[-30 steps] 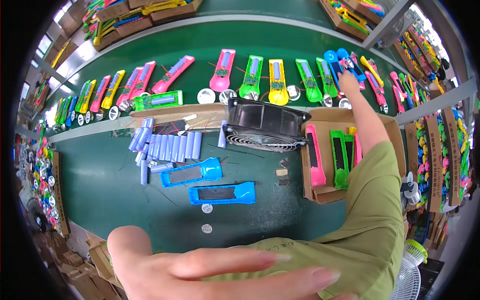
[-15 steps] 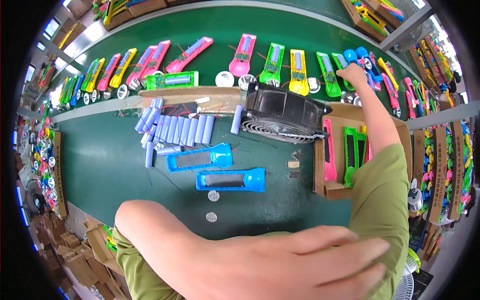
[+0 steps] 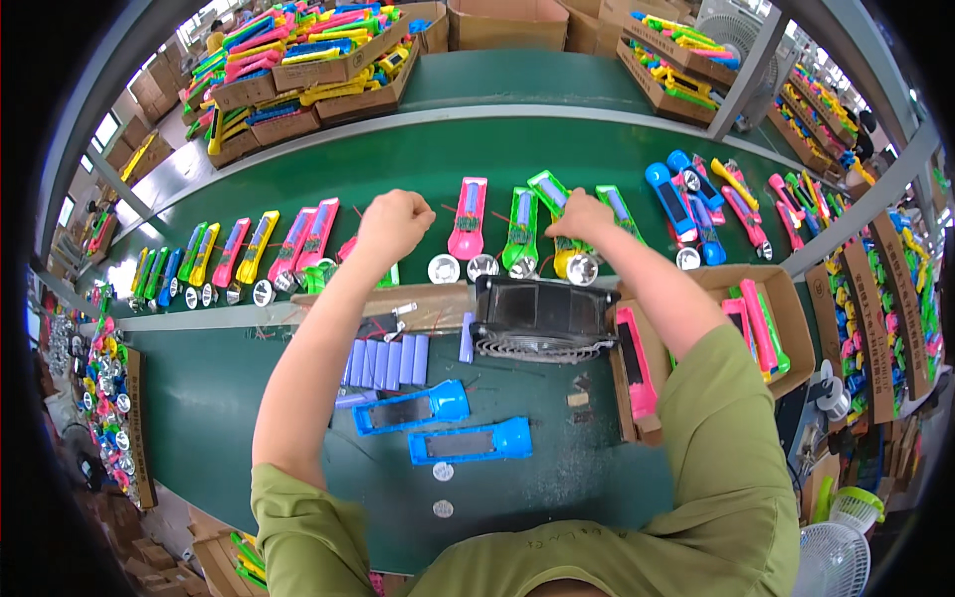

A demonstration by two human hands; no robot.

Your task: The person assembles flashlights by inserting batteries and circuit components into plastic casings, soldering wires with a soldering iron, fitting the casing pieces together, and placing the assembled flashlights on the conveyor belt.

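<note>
My right hand [image 3: 585,217] grips a green flashlight half-shell [image 3: 546,187] with a blue-purple battery cell in it, tilted above a yellow half-shell [image 3: 565,261]. A silver reflector [image 3: 582,270] is just below that hand. My left hand [image 3: 393,225] is raised with curled fingers over the row's middle; whatever they may hold is hidden. Under its wrist lie a partly covered pink half-shell [image 3: 347,247] and a green one. Between my hands are a pink half-shell [image 3: 468,217] with wires and circuit board, and another green one [image 3: 522,227].
A black fan [image 3: 542,316] stands at the bench's middle beside a carton [image 3: 801,333] of colored shells. Nearer are battery cells [image 3: 388,360] and two blue shells [image 3: 413,407] [image 3: 473,441]. Left, more half-shells [image 3: 261,244] continue the row; blue flashlights [image 3: 668,199] lie right.
My left hand has risen from low in front of me to the row, its fingers now curled. My right hand has moved left with a green half-shell. The view has tilted upward.
</note>
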